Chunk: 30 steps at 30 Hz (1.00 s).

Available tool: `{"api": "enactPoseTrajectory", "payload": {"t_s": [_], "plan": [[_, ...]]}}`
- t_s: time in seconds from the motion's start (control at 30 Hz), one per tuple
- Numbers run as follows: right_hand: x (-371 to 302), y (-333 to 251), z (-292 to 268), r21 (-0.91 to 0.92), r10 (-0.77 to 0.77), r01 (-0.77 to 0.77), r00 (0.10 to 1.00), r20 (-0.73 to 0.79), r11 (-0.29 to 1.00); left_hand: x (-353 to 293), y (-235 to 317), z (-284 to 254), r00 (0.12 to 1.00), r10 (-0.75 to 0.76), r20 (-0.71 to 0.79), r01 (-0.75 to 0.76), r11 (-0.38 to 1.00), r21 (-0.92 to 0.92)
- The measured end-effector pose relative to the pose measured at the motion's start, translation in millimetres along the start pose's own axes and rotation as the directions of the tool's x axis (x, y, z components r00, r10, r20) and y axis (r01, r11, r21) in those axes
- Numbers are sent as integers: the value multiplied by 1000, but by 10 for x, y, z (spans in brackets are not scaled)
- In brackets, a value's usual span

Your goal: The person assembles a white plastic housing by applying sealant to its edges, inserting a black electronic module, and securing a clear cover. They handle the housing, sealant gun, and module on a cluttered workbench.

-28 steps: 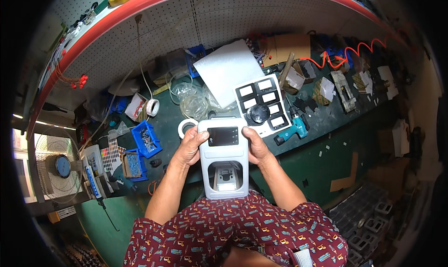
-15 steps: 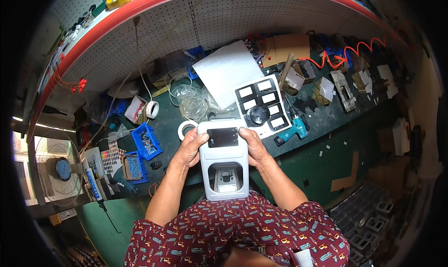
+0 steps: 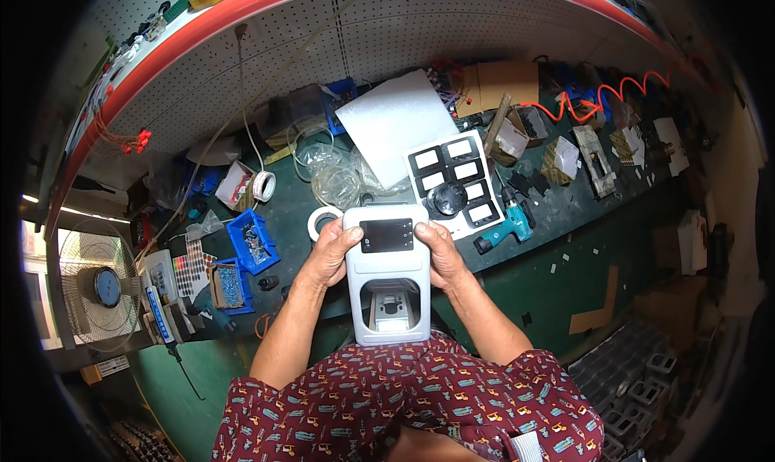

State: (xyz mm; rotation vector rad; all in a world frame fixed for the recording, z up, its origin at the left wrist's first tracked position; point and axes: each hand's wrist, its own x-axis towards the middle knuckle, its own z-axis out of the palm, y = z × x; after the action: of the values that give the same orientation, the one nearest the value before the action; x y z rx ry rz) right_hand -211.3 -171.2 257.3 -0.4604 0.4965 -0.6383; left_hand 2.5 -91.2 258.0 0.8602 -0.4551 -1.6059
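I hold a light grey plastic appliance housing (image 3: 389, 280) upright in front of my chest, above the near edge of a green workbench (image 3: 565, 244). It has a dark rectangular screen near its top and an open recess with a small tray lower down. My left hand (image 3: 331, 254) grips its upper left side. My right hand (image 3: 440, 252) grips its upper right side, thumb next to the screen. A roll of white tape (image 3: 320, 219) lies just behind my left hand.
A white tray with black-framed parts (image 3: 456, 181) and a teal cordless drill (image 3: 504, 233) lie right of my hands. Blue bins of small parts (image 3: 253, 241) sit to the left, with a fan (image 3: 93, 288) beyond. A white foam sheet (image 3: 395, 123) leans on the pegboard.
The housing and both hands have stayed nearly in place; the view has shifted only slightly.
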Motion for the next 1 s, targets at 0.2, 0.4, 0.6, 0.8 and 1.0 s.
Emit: {"api": "enactPoseTrajectory", "payload": {"t_s": [0.2,0.4,0.6,0.8,1.0], "plan": [[-19,-13,-36,-24,16,-16,1000,10,1000,-17,11,17,1000,-9,-9,9,1000,9],[-28,-3,-64,-8,29,-29,999,18,1000,-34,18,60,1000,-7,-19,7,1000,19],[-43,5,-85,5,29,-29,999,25,1000,-49,1,82,999,-3,-35,4,1000,29],[-45,3,-68,16,25,-26,999,36,1000,-66,-12,99,998,-2,-59,3,1000,24],[-56,5,-54,20,22,-23,999,42,1000,-62,-21,109,998,22,-56,-20,999,33]]}}
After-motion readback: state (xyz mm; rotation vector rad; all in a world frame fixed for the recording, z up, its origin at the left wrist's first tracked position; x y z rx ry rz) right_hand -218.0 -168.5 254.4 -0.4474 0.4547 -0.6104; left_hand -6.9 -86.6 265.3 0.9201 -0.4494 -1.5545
